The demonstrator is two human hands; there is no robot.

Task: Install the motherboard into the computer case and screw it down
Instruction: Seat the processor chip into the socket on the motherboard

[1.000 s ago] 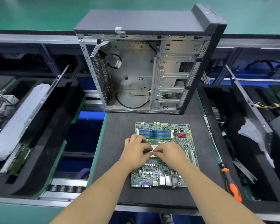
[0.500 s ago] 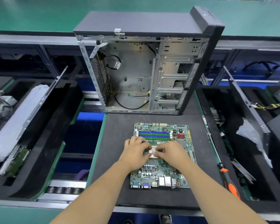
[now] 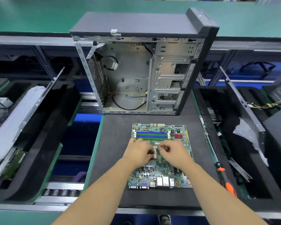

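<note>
Right hand point(image 3: 173, 154) is lifting off the socket – fingers curled, pinching nothing visible; left hand point(image 3: 139, 151) is pressing curled fingers on the motherboard point(image 3: 159, 174) beneath – CPU socket point(image 3: 154, 153) between them.

Both bare forearms reach forward and converge, wrists low. Left hand point(image 3: 139, 151) lies palm-down, fingers bent, tips tucked toward the right hand. Right hand point(image 3: 174, 154) sits just beside it, fingers curled, thumb and forefinger drawn together in a pinch; what they pinch is unclear.
</note>
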